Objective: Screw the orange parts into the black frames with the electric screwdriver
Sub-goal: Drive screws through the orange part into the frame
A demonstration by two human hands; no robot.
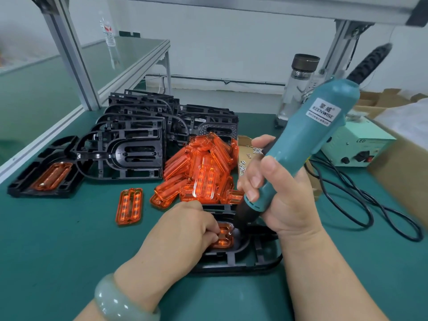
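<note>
Teal electric screwdriver, tilted, gripped in right hand, dark nose down on nearest black frame, flat on desk. Orange part seated in that frame, held by left hand. Behind: heap of translucent orange parts, stacked black frames. One loose orange part flat at left; far left, another fitted frame.

Open mat left; orange pile, frames ahead.
</note>
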